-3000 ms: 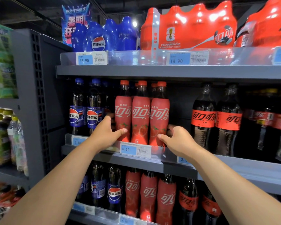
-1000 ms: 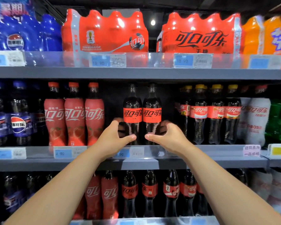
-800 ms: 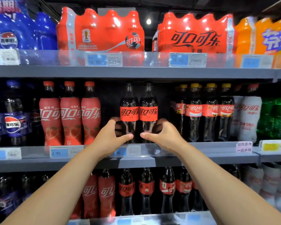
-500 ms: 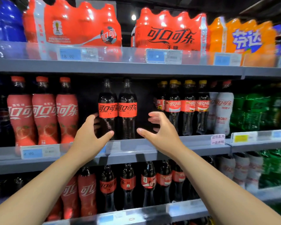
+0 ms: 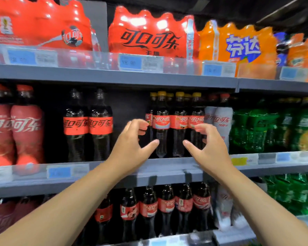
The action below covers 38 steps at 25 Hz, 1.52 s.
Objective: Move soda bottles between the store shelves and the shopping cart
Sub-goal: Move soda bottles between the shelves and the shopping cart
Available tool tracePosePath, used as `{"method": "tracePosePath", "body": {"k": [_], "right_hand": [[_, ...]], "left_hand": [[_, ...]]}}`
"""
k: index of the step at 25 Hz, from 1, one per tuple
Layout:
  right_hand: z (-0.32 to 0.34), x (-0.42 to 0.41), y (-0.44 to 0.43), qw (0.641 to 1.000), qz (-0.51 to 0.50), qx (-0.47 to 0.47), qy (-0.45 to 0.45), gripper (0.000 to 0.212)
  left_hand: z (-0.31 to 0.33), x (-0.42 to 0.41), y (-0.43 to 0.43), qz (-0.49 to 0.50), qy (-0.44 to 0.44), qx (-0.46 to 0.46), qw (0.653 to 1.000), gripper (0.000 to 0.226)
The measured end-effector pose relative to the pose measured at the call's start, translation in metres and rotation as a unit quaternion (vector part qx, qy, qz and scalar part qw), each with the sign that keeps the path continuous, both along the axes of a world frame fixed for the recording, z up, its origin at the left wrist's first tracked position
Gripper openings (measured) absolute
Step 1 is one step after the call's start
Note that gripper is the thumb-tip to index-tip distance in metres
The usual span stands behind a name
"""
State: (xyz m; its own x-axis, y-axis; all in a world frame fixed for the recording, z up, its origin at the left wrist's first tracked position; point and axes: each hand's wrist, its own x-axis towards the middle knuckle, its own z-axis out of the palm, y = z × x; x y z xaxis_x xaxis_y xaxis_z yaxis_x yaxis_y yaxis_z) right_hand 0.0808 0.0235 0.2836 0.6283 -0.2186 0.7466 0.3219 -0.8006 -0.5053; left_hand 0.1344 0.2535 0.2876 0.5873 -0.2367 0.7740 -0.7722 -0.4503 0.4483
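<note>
Both bare hands are raised in front of the grey metal middle shelf (image 5: 169, 173), each one spread wide with fingers curled and thumb stretched toward the other, gripping nothing. The left hand (image 5: 132, 146) hovers before the dark gap at the shelf's middle, its fingertips close to the leftmost of the yellow-capped dark cola bottles with red-and-white labels (image 5: 179, 121); the right hand (image 5: 209, 148) sits in front of the right end of that same row, partly covering the white-sleeved cola bottle with a red cap (image 5: 222, 118). Whether any finger actually touches a bottle cannot be told (the whole picture is smeared by motion). The yellow-capped bottles stand upright near the front edge of the middle shelf, between the two hands. Toward the shelf's left stand two black-capped dark cola bottles with red labels (image 5: 88, 125), and at its left edge the red-sleeved cola bottles with red caps (image 5: 25, 128). Toward the right edge is a block of green plastic soda bottles (image 5: 267, 128). On the top shelf (image 5: 114, 77) sit red shrink-wrapped multipacks (image 5: 149, 34) and an orange shrink-wrapped multipack (image 5: 238, 47), behind blue price tags (image 5: 130, 62).
</note>
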Motion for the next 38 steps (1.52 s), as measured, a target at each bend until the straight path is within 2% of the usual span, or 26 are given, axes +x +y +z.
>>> {"method": "tracePosePath", "body": {"k": [3, 5, 9, 10, 13, 18, 22, 28, 38], "right_hand": [[0.001, 0.011, -0.035, 0.999, -0.029, 0.024, 0.027, 0.061], [0.002, 0.021, -0.052, 0.995, -0.047, 0.037, 0.079, 0.067], [0.007, 0.050, -0.075, 0.981, -0.071, 0.035, 0.180, 0.051], [0.008, 0.057, -0.078, 0.978, -0.064, 0.037, 0.196, 0.053], [0.011, 0.073, -0.083, 0.972, -0.010, 0.063, 0.225, 0.077], [0.000, 0.086, -0.086, 0.975, 0.033, 0.079, 0.205, 0.064], [-0.001, 0.086, -0.083, 0.976, 0.032, 0.065, 0.205, 0.070], [0.005, 0.087, -0.081, 0.973, 0.065, 0.066, 0.213, 0.059], [-0.004, 0.088, -0.081, 0.978, 0.056, 0.083, 0.183, 0.077]], "left_hand": [[0.006, 0.031, -0.036, 0.048, 0.142, -0.025, 0.988, 0.072], [0.003, 0.050, -0.050, 0.081, 0.188, -0.021, 0.979, 0.089], [0.001, 0.074, -0.061, 0.102, 0.228, -0.033, 0.968, 0.086], [0.003, 0.078, -0.063, 0.105, 0.233, -0.036, 0.966, 0.084], [0.007, 0.087, -0.066, 0.132, 0.228, -0.026, 0.964, 0.075], [0.002, 0.088, -0.060, 0.138, 0.220, -0.010, 0.966, 0.069], [0.000, 0.075, -0.056, 0.154, 0.187, -0.001, 0.970, 0.065], [0.001, 0.074, -0.057, 0.138, 0.213, -0.022, 0.967, 0.074], [0.001, 0.074, -0.055, 0.133, 0.219, -0.009, 0.966, 0.084]]}}
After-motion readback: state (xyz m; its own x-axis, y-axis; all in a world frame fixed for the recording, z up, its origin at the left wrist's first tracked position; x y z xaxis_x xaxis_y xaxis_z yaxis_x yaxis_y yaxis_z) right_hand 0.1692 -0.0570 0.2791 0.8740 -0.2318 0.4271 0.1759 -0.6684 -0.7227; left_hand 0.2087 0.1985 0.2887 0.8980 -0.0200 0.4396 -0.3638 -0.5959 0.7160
